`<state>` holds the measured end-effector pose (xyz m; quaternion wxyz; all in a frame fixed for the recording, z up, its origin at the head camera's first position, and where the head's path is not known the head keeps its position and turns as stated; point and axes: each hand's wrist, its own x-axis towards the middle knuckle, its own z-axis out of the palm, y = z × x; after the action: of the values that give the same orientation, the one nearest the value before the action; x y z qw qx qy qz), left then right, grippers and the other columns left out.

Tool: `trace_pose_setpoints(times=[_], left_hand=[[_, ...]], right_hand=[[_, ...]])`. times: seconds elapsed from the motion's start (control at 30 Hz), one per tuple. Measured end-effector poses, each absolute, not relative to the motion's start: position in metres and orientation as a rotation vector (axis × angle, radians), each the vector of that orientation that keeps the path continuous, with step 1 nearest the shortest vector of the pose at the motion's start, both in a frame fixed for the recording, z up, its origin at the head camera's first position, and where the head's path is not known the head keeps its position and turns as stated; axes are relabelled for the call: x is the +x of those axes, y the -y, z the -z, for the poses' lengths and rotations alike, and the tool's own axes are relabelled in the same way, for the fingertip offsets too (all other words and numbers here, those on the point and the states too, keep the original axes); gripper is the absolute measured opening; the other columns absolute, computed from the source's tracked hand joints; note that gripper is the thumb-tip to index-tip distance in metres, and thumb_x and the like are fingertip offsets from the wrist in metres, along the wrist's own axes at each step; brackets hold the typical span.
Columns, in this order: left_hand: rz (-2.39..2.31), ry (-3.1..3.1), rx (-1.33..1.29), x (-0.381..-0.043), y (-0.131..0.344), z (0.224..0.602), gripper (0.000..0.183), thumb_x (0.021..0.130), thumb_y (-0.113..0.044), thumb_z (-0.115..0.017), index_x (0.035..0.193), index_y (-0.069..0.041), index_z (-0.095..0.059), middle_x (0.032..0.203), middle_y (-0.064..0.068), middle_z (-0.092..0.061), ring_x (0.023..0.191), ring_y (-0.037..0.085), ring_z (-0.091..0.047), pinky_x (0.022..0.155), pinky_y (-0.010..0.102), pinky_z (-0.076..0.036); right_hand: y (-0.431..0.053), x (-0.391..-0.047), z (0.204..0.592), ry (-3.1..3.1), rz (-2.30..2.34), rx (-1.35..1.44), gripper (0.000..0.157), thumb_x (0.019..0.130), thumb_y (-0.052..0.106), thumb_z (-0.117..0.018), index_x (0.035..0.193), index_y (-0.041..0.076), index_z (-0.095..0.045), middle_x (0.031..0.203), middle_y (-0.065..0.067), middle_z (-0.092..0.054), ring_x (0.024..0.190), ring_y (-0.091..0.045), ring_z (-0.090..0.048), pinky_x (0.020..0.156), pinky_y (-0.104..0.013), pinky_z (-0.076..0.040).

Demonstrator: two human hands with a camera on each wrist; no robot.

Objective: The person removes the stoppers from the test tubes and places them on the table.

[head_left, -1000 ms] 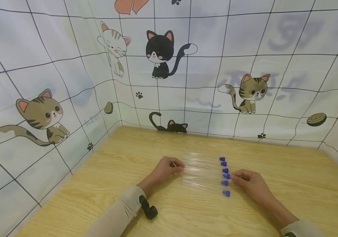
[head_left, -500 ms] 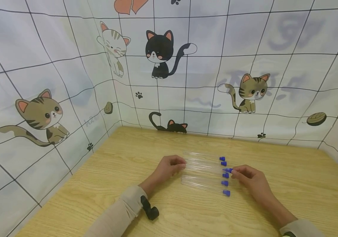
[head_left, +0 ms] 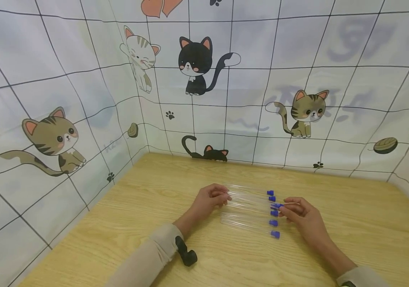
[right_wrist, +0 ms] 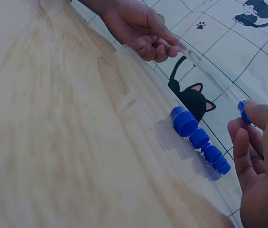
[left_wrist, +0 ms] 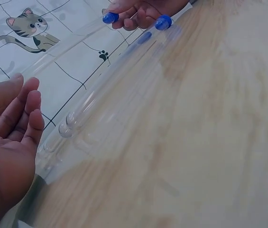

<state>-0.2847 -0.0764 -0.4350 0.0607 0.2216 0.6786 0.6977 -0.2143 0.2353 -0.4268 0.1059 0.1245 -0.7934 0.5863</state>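
Fingers (left_wrist: 33, 123) of the left hand (head_left: 208, 202) pinch one end of a clear tube (left_wrist: 67, 46), while those of the right hand (head_left: 306, 220) keep a narrow grip on the blue cap (left_wrist: 110, 18) at its other end. I see this one tube raised off the worktop (head_left: 147, 199), between both sets of fingers; it is slender, straight and see-through. Below the fingers I count five more tubes (head_left: 244, 223), lying roughly side by side, capped ends toward the right fingers: six blue caps altogether. Two lying caps sit beyond the right fingertips, three on the near side. My left wrist view shows rounded ends on some lying tubes, near the left fingers. Past both hands I count five cats (head_left: 195, 65) printed on the grid-lined backdrop (head_left: 247, 139).
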Motion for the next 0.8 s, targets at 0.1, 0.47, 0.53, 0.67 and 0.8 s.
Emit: trace_pose_setpoints(times=[0.1, 0.47, 0.53, 0.67, 0.8], left_hand=[[-2.124, -2.032, 0.678, -0.284, 0.074, 0.435, 0.032, 0.091, -0.010, -0.066, 0.119, 0.005, -0.057, 0.095, 0.007, -0.070, 0.079, 0.017, -0.060, 0.066, 0.026, -0.046], [-2.122, -2.161, 0.688, -0.281, 0.072, 0.433, 0.028, 0.090, -0.007, -0.066, 0.115, 0.005, -0.064, 0.087, 0.013, -0.068, 0.068, 0.020, -0.058, 0.058, 0.025, -0.045], [-2.127, -2.165, 0.681, -0.281, 0.072, 0.433, 0.027, 0.090, -0.006, -0.066, 0.114, 0.005, -0.065, 0.087, 0.019, -0.066, 0.067, 0.023, -0.057, 0.057, 0.026, -0.044], [-2.130, -2.163, 0.680, -0.277, 0.073, 0.428, 0.024, 0.089, -0.003, -0.067, 0.111, 0.006, -0.066, 0.090, 0.032, -0.062, 0.069, 0.036, -0.056, 0.057, 0.028, -0.044], [-2.113, -2.176, 0.700, -0.265, 0.074, 0.415, 0.022, 0.088, -0.002, -0.067, 0.109, 0.006, -0.066, 0.092, 0.037, -0.058, 0.073, 0.044, -0.056, 0.059, 0.029, -0.046]], right_hand=[[-0.237, -0.215, 0.428, 2.338, -1.705, 0.394, 0.041, 0.093, 0.021, -0.064, 0.124, -0.003, -0.054, 0.097, -0.015, -0.069, 0.083, -0.022, -0.067, 0.067, -0.031, -0.054], [-0.227, -0.222, 0.433, 2.401, -1.575, 0.383, 0.032, 0.091, 0.027, -0.067, 0.115, 0.007, -0.066, 0.098, -0.007, -0.069, 0.085, -0.011, -0.065, 0.069, -0.026, -0.053], [-0.225, -0.223, 0.433, 2.420, -1.565, 0.365, 0.032, 0.090, 0.030, -0.067, 0.115, 0.009, -0.066, 0.098, -0.006, -0.069, 0.086, -0.011, -0.065, 0.070, -0.026, -0.052], [-0.223, -0.224, 0.434, 2.452, -1.538, 0.322, 0.034, 0.089, 0.035, -0.068, 0.114, 0.012, -0.067, 0.097, -0.004, -0.070, 0.086, -0.011, -0.066, 0.071, -0.024, -0.051], [-0.223, -0.224, 0.434, 2.454, -1.533, 0.315, 0.034, 0.089, 0.036, -0.068, 0.113, 0.012, -0.067, 0.096, -0.004, -0.070, 0.085, -0.012, -0.066, 0.071, -0.024, -0.050]])
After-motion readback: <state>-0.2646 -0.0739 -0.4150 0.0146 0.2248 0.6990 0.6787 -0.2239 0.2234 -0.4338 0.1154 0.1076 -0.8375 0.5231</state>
